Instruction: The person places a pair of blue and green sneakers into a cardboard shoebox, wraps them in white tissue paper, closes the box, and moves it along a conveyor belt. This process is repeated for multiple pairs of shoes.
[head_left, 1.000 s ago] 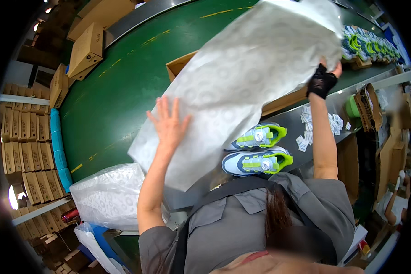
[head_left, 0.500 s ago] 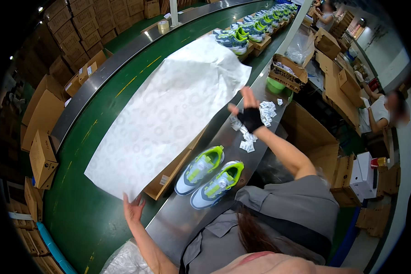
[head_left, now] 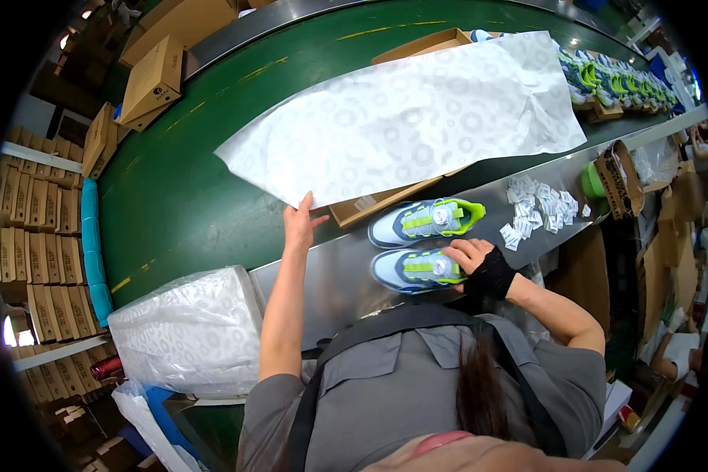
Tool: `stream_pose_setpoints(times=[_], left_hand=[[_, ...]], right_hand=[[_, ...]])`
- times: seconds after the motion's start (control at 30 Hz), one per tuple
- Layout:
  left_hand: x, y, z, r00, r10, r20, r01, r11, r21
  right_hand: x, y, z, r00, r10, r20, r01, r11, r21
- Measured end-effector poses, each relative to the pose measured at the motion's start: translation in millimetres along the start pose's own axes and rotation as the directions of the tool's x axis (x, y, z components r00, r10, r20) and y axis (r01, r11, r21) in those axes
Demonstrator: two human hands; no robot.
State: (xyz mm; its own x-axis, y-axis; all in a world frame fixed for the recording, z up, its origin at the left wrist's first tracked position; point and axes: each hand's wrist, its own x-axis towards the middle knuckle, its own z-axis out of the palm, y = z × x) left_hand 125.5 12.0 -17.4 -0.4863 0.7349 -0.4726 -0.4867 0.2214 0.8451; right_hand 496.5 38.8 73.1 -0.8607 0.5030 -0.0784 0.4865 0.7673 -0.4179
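Belt: smooth, flat green conveyor (head_left: 204, 189), curving past a slick metal ledge (head_left: 322, 275).
Paper: from where I stand, a thin white sheet (head_left: 417, 118), faintly ring-patterned and softly creased, draped over an open cardboard box (head_left: 393, 197) on the belt.
Left hand: bare hand (head_left: 298, 226), fingertips at the sheet's near edge; I can't tell whether they pinch it.
Right hand: black fingerless glove on this hand (head_left: 477, 263), clamped around the heel end of the near sneaker (head_left: 409, 269).
Shoes: near sneaker and far sneaker (head_left: 421, 223) side by side at the ledge, rounded pale-blue toes, lime collars.
Packets: small, flat white squares (head_left: 539, 208), loosely heaped.
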Motion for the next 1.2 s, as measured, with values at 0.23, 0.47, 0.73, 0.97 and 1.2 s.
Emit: stream_pose_setpoints(times=[0.23, 0.47, 0.73, 0.97, 1.2], left_hand=[[-33.5, -6.9, -6.9, 0.671, 0.719, 0.182, -0.479, 0.233, 0.846], [-56.1, 38.3, 43.2, 0.386, 0.691, 0.611, -0.663, -0.253, 0.705], [-24.8, 71.9, 47.0, 0.811, 0.46, 0.362, -0.566, 0.773, 0.287], [24.2, 30.5, 26.9, 0.943, 0.323, 0.079, -0.331, 0.897, 0.292], [59.6, 4.6, 98.4, 0.801, 0.216, 0.558, -0.408, -0.487, 0.773]], right_hand=[[112.9, -15.2, -29.2, 0.918, 0.335, -0.213, 0.008, 0.521, 0.854], [261.9, 26.4, 48.7, 0.899, 0.437, -0.036, -0.324, 0.716, 0.618], [223.1, -1.7, 4.6, 0.974, 0.171, 0.146, -0.216, 0.889, 0.403], [142.4, 105.3, -5.0, 0.844, 0.255, -0.471, -0.291, 0.957, -0.004], [80.2, 55.5, -12.7, 0.747, 0.059, -0.662, -0.042, 0.998, 0.041]])
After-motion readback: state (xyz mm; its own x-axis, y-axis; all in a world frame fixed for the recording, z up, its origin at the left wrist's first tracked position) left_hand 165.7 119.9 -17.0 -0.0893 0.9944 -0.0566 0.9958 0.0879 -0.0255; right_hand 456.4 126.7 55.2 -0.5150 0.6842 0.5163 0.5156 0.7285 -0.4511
